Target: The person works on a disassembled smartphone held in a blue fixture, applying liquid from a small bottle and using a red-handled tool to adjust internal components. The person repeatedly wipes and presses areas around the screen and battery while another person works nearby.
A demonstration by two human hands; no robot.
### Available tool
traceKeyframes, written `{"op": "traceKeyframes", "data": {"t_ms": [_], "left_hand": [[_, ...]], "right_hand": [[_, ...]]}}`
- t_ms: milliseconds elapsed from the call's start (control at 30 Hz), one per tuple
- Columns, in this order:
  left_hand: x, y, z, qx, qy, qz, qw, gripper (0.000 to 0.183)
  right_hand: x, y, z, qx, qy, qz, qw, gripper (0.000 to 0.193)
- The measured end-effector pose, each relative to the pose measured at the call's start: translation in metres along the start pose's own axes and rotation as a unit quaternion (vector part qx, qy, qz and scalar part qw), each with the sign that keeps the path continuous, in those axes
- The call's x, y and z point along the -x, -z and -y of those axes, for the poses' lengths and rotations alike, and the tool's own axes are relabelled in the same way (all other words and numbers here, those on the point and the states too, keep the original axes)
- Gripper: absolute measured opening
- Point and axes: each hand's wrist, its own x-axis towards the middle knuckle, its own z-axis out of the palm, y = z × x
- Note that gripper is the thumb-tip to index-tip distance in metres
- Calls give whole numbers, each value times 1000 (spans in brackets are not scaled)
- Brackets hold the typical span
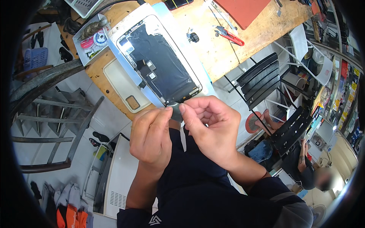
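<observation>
My left hand (151,135) and my right hand (213,131) meet just below the near edge of a phone screen panel (163,62). Between their fingertips is a thin grey flat piece (176,113), pinched from both sides; its exact kind I cannot make out. The panel lies tilted on a white flat-topped device (138,21). Black film covers much of it, with small metallic parts and a dark flex cable (143,68) on its left half. Whether the grey piece touches the panel's edge I cannot tell.
On the wooden table (262,34) lie red-handled cutters (229,35), a black knob (194,37) and a red mat (243,11). A box of spools (91,41) and a cream tray (123,85) are at left. Black slatted chairs (260,79) and a seated person (300,167) are at right.
</observation>
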Motion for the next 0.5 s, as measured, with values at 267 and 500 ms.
{"op": "traceKeyframes", "data": {"t_ms": [267, 500], "left_hand": [[1, -2, 3, -21, -47, -10, 999, 28], [-2, -1, 1, -26, -45, -2, 999, 29]], "right_hand": [[-3, -6, -10, 70, 137, -48, 987, 6], [-9, -2, -3, 163, 215, -33, 962, 10]]}}
